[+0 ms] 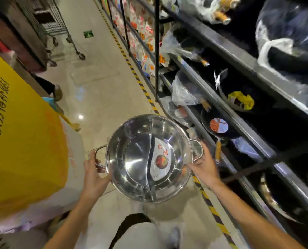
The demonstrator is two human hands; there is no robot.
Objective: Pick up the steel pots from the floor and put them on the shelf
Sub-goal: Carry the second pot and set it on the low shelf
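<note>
Divided pot lifted, not yet shelved.
The round, divided stainless-steel pot (149, 159) is gripped by its loop handles, left hand (94, 175) and right hand (204, 168) closed; the dark metal shelf (239, 123) lies beyond the right hand.

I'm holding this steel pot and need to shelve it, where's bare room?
Steel pot hangs over the aisle. Bare dark shelf shows between the labelled pan and yellow-banded pan. The lower shelf front by the right hand is crowded.

You hold a shiny silver steel pot (147, 159) with a white, red-lettered label (161, 159), beige glossy floor (95, 83), yellow-and-black striped tape (138, 81), black shelf (239, 126), yellow stand (24, 132).
</note>
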